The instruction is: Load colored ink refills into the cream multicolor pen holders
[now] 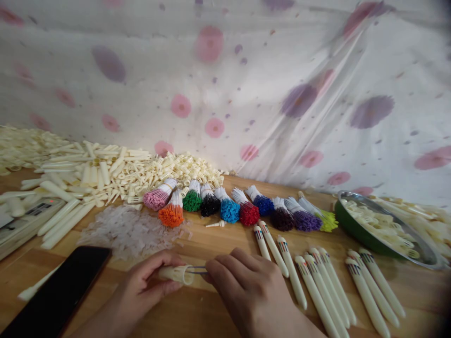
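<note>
My left hand (146,286) pinches a cream pen barrel (178,273) lying sideways just above the wooden table (211,244). My right hand (246,286) is closed on a thin dark refill (198,269) whose end sits in the barrel's open mouth. A row of refill bundles lies beyond the hands, with tips in pink (155,199), orange (171,215), green (192,201), black (210,205), blue (229,210), red (248,213) and further colours. Several assembled cream pens (319,286) lie to the right of my right hand.
A black phone (61,293) lies at the lower left. Clear small plastic pieces (128,232) are heaped behind my left hand. Piles of cream barrels and caps (105,171) fill the back left. A green bowl (347,223) of cream parts stands at the right. A flowered sheet (225,84) hangs behind.
</note>
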